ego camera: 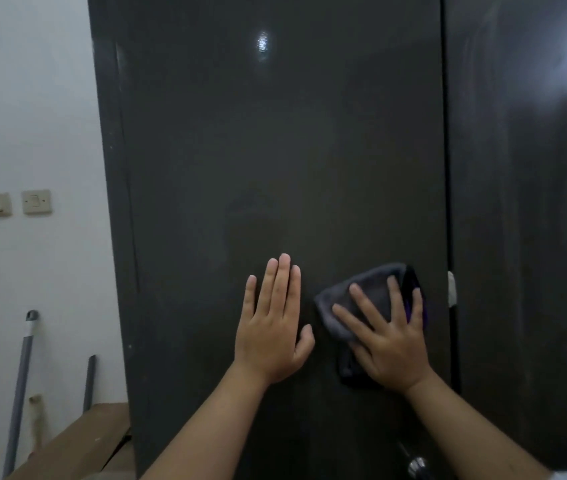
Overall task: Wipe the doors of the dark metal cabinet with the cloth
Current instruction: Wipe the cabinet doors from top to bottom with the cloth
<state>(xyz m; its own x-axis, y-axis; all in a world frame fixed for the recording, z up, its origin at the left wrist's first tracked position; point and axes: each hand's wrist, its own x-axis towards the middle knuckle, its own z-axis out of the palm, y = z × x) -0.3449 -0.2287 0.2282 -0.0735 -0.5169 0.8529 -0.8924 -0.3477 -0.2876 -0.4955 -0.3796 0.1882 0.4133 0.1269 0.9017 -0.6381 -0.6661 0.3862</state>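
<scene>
My right hand (391, 341) lies flat on the cloth (365, 292), fingers spread wide, palm pressing the dark grey fabric against the left door (275, 150) of the dark metal cabinet. It is less a pinching grip than an open-handed press: no finger curls round the cloth, which is bunched under my palm and sticks out above my fingertips, with a purple edge showing on its right. The cloth sits on the lower right part of this door, near the seam where the right door (524, 202) begins. Just beside it my left hand (271, 323) rests bare on the same panel, fingers straight and together, holding nothing; I judge it steadies the door so it does not give under the push.

The step in hand is the wiping of the left door, low down by its inner edge. The upper panel reflects a light spot, and I cannot tell how much of it is clean. The next move calls for sliding the cloth in broad strokes under steady pressure, then crossing the seam to the right door, whose surface shows pale streaks. A shiny handle (417, 465) below my right wrist will need working around.
</scene>
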